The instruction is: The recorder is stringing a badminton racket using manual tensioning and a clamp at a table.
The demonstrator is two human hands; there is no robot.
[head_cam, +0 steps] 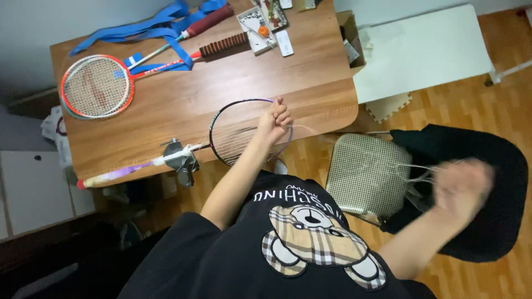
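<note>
A dark-framed badminton racket (221,119) lies across the near edge of a wooden table (183,97), its shaft held in a small metal clamp (182,158). My left hand (275,118) grips the racket head's rim, pinching it at the top right. Thin white strings (413,169) stretch from the racket toward my right hand (463,185), which is blurred with motion out to the right, closed on the string ends. Part of the racket's string bed is bare.
Two more rackets, one with a red and white frame (95,86), lie at the table's far left with blue grip tape (144,27). A small tray of tools (260,25) sits at the back. A mesh-seat chair (368,171) with black cloth stands right.
</note>
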